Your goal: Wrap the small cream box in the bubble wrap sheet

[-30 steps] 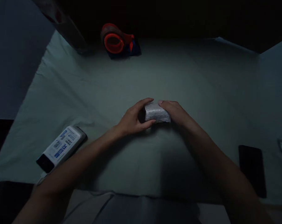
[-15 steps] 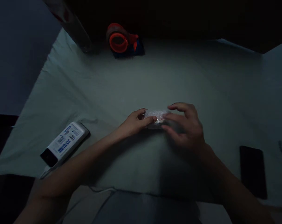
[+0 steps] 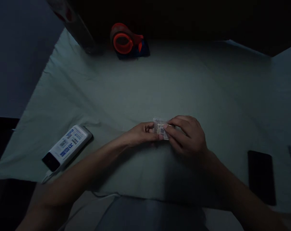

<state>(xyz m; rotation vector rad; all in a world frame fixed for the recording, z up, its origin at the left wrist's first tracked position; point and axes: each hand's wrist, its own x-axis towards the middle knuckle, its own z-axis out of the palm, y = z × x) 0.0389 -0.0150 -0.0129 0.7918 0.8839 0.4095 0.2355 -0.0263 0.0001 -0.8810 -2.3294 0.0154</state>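
Observation:
A small bubble-wrapped packet (image 3: 161, 129) is held over the middle of the cloth, a printed label showing on its upper face. My left hand (image 3: 145, 133) grips its left end, thumb along the near edge and fingers curled behind. On the right side, my right hand (image 3: 187, 133) is closed on the packet, with fingertips pressing on the label and the near corner. What lies inside the wrap cannot be made out in the dim light.
A pale green cloth (image 3: 174, 83) covers the table. At the back stands an orange tape dispenser (image 3: 123, 43). A white power bank (image 3: 67, 146) with a cable lies left, a dark phone (image 3: 261, 177) right. A wrapped roll (image 3: 75, 29) leans at the back left.
My right hand has closed from hovering with spread fingers onto the packet. The packet has turned so that its label faces up, and both hands have come slightly nearer.

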